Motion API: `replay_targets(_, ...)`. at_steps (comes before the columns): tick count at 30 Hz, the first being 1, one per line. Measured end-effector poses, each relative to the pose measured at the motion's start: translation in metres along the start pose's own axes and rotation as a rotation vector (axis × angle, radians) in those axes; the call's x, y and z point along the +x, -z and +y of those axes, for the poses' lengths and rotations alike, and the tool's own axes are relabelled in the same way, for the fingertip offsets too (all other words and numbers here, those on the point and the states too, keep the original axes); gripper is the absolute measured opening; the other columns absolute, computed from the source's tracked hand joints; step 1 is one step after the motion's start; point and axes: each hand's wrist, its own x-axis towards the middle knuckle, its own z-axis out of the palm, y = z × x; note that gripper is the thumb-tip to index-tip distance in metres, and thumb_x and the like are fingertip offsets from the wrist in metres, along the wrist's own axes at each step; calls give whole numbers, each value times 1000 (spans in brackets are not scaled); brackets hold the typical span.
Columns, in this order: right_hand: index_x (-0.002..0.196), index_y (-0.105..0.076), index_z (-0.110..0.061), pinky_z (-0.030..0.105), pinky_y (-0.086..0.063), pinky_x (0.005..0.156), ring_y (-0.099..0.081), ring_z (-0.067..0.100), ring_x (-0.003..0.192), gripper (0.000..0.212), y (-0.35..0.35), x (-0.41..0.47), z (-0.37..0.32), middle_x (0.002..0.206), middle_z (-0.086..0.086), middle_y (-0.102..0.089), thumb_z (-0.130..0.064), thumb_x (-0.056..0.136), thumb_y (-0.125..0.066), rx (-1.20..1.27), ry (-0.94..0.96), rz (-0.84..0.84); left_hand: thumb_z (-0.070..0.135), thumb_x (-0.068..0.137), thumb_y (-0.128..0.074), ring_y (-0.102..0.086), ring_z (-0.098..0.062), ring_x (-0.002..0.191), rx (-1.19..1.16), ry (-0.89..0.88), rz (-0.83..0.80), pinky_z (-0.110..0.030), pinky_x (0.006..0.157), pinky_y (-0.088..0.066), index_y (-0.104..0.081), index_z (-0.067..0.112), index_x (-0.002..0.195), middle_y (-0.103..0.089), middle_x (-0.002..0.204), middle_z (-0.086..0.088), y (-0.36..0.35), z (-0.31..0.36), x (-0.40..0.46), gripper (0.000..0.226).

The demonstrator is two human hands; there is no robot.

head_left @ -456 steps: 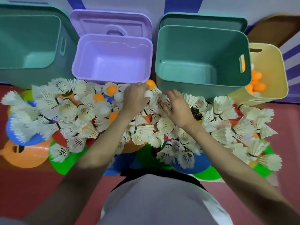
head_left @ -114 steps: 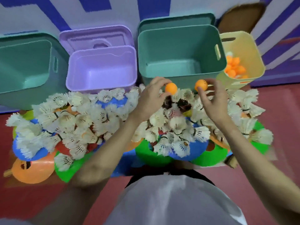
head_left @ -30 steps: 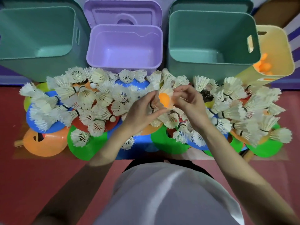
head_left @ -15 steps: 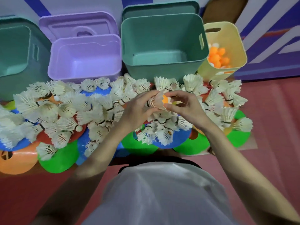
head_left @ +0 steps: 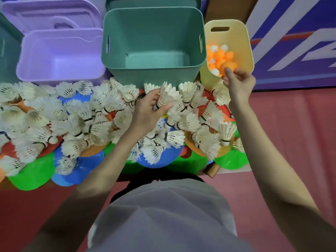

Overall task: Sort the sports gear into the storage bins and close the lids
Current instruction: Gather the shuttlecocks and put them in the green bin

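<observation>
Four storage bins line the far edge of the desk (head_left: 234, 170): a green bin (head_left: 7, 57) cut off at the left frame edge, a purple bin (head_left: 60, 55), a large teal bin (head_left: 152, 48) and a tilted yellow bin (head_left: 236, 33). Two lids lean behind them, a purple lid (head_left: 52, 15) and a teal lid (head_left: 152, 2). The purple and teal bins hold nothing. The yellow bin holds a cluster of ping-pong balls (head_left: 218, 55), mostly orange with at least three white; the exact count is hard to tell because they overlap. Dozens of white feather shuttlecocks (head_left: 76, 115) cover the desk, too many to count, lying on top of round plastic discs (head_left: 32, 173) in green, blue, orange and red.

Two bare hands reach forward. The left hand (head_left: 149, 108) curls its fingers around one shuttlecock (head_left: 167, 96), lifted slightly from the pile just in front of the teal bin. The right hand (head_left: 238, 82) pinches an orange ball (head_left: 227, 67) at its fingertips, held over the open mouth of the yellow bin.

Half a second ago both hands met at the middle of the pile, holding the ball against the shuttlecock; now they are apart and the ball has travelled right to the yellow bin.
</observation>
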Motion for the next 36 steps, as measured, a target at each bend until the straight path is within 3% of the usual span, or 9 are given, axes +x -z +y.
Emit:
replay_targets(4,102,-59,-5,25,-55,66,-69,19,79,29,-7,42,-1,97,16,-68,-22,82,-72,-43,-9,73,7,82,-73,-47,33,83,0,-14,-2,2,76,-39,-52,1,130,-51,97,25,-8,2,2,53)
replay_targets(8,113,-59,-8,29,-54,84,-64,17,96,36,-11,44,6,107,5,-63,-24,82,-68,-202,51,24,8,83,-72,-46,33,83,29,-27,-4,3,76,-38,-51,0,131,-50,97,25,-12,1,4,54)
replay_targets(13,104,-64,-4,13,-43,66,-56,7,75,19,-16,2,33,102,7,-64,-4,85,-60,-477,379,-329,13,82,-74,-49,28,86,76,-24,10,1,79,-40,-53,3,129,-52,97,26,-12,1,6,52)
replay_targets(17,118,-62,-6,27,-44,86,-55,19,98,34,-28,-6,50,120,10,-56,-1,84,-60,-799,576,-663,18,84,-73,-55,20,87,86,-1,7,-7,81,-45,-57,9,126,-58,99,23,-9,-1,3,46)
replay_targets(20,123,-60,-4,38,-45,95,-54,30,110,41,-40,-8,54,122,13,-58,2,82,-57,-950,599,-699,20,87,-70,-54,22,87,78,12,7,-4,81,-43,-57,11,125,-61,100,18,-8,-1,-2,41)
replay_targets(24,81,-66,0,40,-50,68,-60,39,87,21,-50,-14,56,84,22,-65,8,75,-47,-1089,592,-635,19,88,-68,-53,25,87,95,16,20,-1,79,-41,-57,14,124,-56,97,27,-1,-6,-12,38)
replay_targets(27,63,-58,-2,34,-42,53,-56,38,73,18,-48,-20,56,69,19,-58,5,75,-47,-1104,601,-562,29,88,-69,-62,6,99,101,24,25,-21,90,-50,-57,13,128,-66,107,15,10,-10,-21,45)
replay_targets(31,81,-71,-1,34,-47,60,-61,31,76,16,-38,-37,44,85,16,-68,-1,83,-55,-913,681,-479,29,86,-70,-63,-4,102,77,61,64,-32,94,-51,-56,16,130,-67,113,8,24,-19,-30,48)
replay_targets(36,93,-75,-8,13,-42,68,-60,0,74,15,-25,-80,22,91,-2,-73,-19,89,-66,-414,653,-475,37,83,-72,-63,-9,106,58,94,84,-41,98,-49,-57,24,126,-67,113,10,36,-27,-36,48)
